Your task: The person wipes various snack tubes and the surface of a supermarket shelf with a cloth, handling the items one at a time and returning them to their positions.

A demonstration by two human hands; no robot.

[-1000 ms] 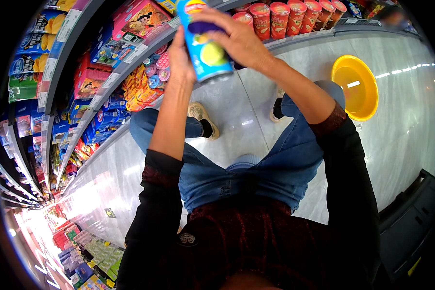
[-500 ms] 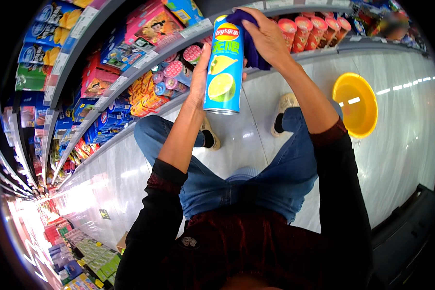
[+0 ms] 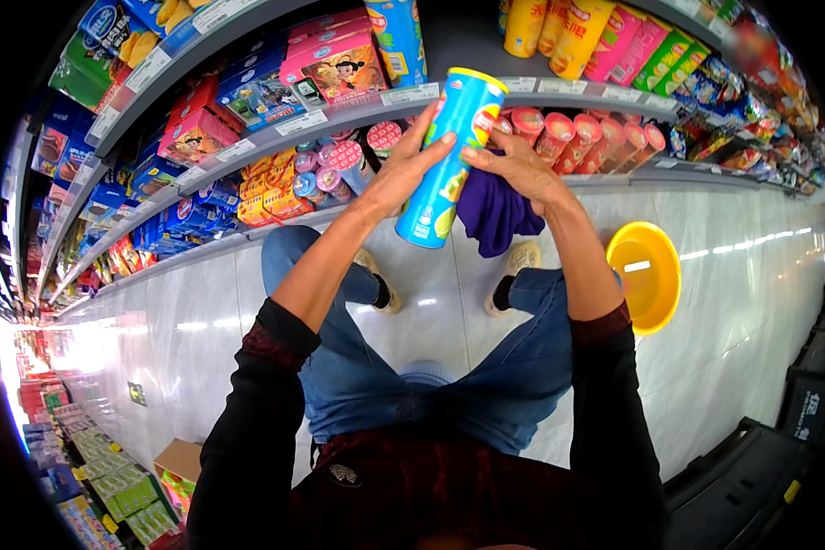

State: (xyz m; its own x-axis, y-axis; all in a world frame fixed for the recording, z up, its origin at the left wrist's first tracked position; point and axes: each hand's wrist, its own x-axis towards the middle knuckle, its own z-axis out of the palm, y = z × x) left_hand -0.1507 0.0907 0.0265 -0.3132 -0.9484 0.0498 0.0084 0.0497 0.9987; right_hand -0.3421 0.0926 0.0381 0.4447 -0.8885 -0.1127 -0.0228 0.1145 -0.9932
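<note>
A blue chip canister (image 3: 431, 188) with a yellow lid is held up in front of the shelves, its top leaning to the right. Wrapped round its left side is my left hand (image 3: 401, 174), thumb across the front. My right hand (image 3: 522, 172) presses a purple cloth (image 3: 497, 213) against the canister's right side, with the thumb touching the can. Most of the cloth hangs below that hand, and the right fingertips are hidden behind cloth and can.
A yellow basin (image 3: 646, 312) stands on the floor to the right. Ahead, shelves carry yellow canisters (image 3: 579, 37), red-lidded cups (image 3: 585, 137) and pink boxes (image 3: 339, 69). An open cardboard box (image 3: 179, 458) sits at lower left, a black case (image 3: 742, 486) at lower right.
The canister has turned and now leans right, showing another side. My right hand has come down from its top to its side with the cloth. The view has shifted, revealing more upper shelf.
</note>
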